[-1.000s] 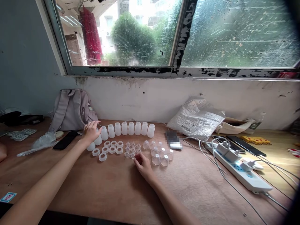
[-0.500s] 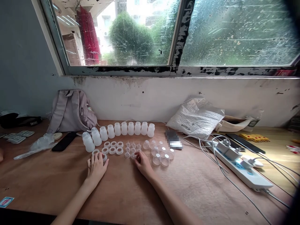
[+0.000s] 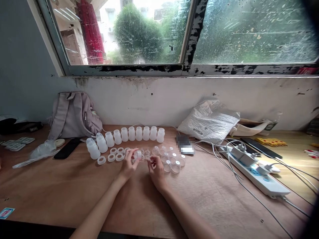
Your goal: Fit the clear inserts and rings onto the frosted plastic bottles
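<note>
My left hand (image 3: 127, 167) pinches a whitish screw ring (image 3: 137, 154), tilted up above the table. Close on its right, my right hand (image 3: 157, 172) has its fingertips closed on a small clear bottle teat (image 3: 148, 158), partly hidden by the fingers. More clear teats (image 3: 147, 152) stand just beyond the hands. Several white screw rings (image 3: 111, 157) lie left of my left hand. Clear domed caps (image 3: 175, 167) are grouped right of my right hand. Behind everything runs a curved row of frosted baby bottles (image 3: 117, 136); the two leftmost appear to have tops fitted.
A grey backpack (image 3: 71, 116), a black phone (image 3: 67, 148) and a clear plastic bag (image 3: 45, 151) are on the left. At right lie a silver padded mailer (image 3: 209, 121), a white power strip (image 3: 261, 181) with trailing cables, and another dark phone (image 3: 261, 148).
My left hand has lifted a ring from the left group and moved right, close to my right hand. My right hand has drawn slightly back from the teats with one in its fingers.
</note>
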